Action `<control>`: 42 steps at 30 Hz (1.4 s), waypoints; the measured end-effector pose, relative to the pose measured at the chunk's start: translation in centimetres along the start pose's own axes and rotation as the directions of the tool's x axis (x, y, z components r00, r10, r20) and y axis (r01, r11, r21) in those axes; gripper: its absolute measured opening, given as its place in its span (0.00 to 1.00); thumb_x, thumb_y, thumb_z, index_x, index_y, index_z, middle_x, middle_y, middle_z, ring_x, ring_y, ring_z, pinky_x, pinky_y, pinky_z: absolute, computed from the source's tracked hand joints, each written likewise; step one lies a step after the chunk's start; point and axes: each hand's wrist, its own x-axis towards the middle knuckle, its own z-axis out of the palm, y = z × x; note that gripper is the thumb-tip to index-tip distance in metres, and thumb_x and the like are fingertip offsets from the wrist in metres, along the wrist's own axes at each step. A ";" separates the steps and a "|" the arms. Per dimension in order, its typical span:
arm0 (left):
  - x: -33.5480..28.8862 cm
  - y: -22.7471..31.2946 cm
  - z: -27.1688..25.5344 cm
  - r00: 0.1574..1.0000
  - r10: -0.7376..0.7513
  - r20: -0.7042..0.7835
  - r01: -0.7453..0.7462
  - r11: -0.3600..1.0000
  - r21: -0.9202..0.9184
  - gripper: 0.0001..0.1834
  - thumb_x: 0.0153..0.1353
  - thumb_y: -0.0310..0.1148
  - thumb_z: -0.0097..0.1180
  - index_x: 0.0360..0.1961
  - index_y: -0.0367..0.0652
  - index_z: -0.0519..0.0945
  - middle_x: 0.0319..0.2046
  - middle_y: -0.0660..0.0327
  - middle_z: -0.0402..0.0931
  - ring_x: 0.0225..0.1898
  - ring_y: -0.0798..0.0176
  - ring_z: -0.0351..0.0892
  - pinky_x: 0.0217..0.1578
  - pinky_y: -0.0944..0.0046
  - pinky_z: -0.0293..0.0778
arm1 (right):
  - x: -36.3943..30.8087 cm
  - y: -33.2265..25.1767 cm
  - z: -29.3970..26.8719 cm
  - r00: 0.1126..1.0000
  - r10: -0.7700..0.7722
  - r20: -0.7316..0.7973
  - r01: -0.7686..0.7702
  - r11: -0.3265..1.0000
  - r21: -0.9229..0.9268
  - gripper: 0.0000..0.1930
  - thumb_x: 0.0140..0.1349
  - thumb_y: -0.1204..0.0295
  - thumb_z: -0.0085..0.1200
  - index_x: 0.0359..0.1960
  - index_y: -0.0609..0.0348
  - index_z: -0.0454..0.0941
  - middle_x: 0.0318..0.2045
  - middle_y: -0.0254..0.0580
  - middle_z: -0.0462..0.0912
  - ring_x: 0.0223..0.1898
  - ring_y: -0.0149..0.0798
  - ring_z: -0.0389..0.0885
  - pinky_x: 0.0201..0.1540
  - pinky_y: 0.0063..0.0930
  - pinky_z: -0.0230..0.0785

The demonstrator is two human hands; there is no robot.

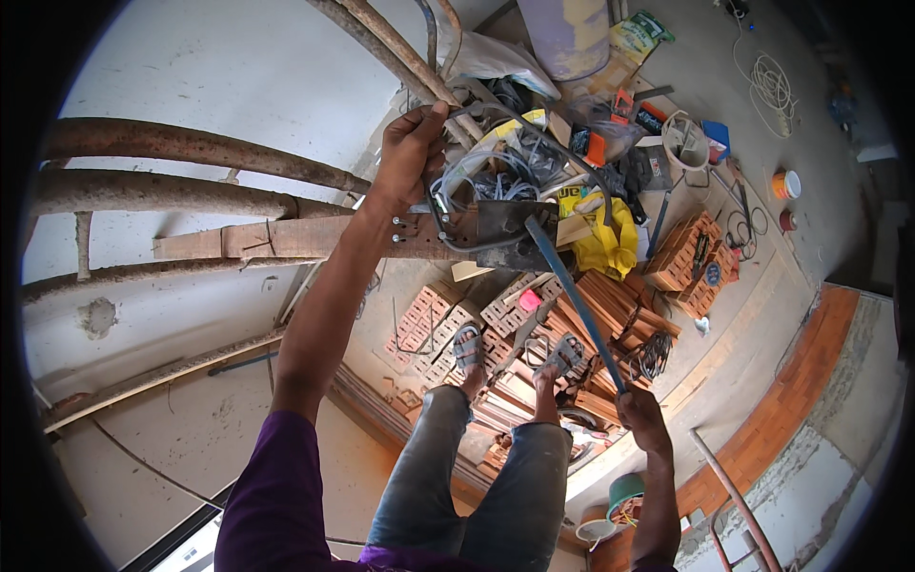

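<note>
My left hand (412, 153) is closed around a thin bent steel rod (572, 154), at the upper middle. Part of the rod runs down from the fist past metal pegs on a wooden board (324, 236). A dark metal plate (515, 224) sits at the board's right end. My right hand (643, 419), lower right, grips the end of a long blue metal bar (578, 307). The bar slants up and left, its far end at the dark plate. How the bar meets the rod is hard to make out.
Rusty scaffold poles (191, 195) cross the left side. Below are stacked hollow bricks (429, 319), around my sandalled feet. Beyond the board lie a yellow bag (610, 238), plastic sheets, tools and a white bucket (686, 143). A green bucket (625, 491) stands lower right.
</note>
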 end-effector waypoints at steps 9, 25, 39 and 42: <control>0.7 -0.7 0.2 1.000 0.003 -0.009 -0.003 1.000 0.018 0.09 0.66 0.36 0.59 0.32 0.43 0.80 0.16 0.78 0.58 0.15 0.82 0.51 0.15 0.74 0.48 | -1.3 5.0 5.5 0.993 -0.073 -0.096 0.073 0.997 -0.006 0.28 0.69 0.42 0.41 0.24 0.55 0.67 0.16 0.27 0.64 0.20 0.24 0.61 0.22 0.26 0.51; 0.8 -1.7 0.6 0.999 0.045 0.023 -0.045 0.999 -0.020 0.11 0.66 0.36 0.59 0.36 0.38 0.81 0.16 0.77 0.58 0.15 0.81 0.51 0.15 0.75 0.47 | -2.2 5.9 14.1 0.955 -0.030 -0.296 0.091 0.977 0.193 0.26 0.71 0.45 0.40 0.24 0.54 0.66 0.15 0.23 0.60 0.15 0.21 0.54 0.18 0.21 0.44; 0.2 -0.3 0.1 1.000 -0.014 -0.013 0.014 1.000 0.015 0.09 0.67 0.39 0.57 0.37 0.44 0.79 0.16 0.79 0.54 0.15 0.82 0.47 0.15 0.75 0.45 | -2.5 1.0 3.8 0.997 0.054 -0.047 -0.050 0.995 0.090 0.28 0.70 0.45 0.42 0.21 0.54 0.67 0.15 0.24 0.60 0.18 0.22 0.55 0.20 0.23 0.45; -0.1 -0.2 -0.2 1.000 -0.010 -0.021 0.009 1.000 -0.019 0.09 0.68 0.39 0.56 0.36 0.45 0.78 0.16 0.79 0.53 0.15 0.82 0.46 0.15 0.75 0.44 | -2.2 0.2 3.2 0.998 0.052 -0.031 -0.046 0.986 0.161 0.27 0.70 0.46 0.44 0.20 0.53 0.66 0.15 0.22 0.60 0.18 0.20 0.53 0.20 0.20 0.43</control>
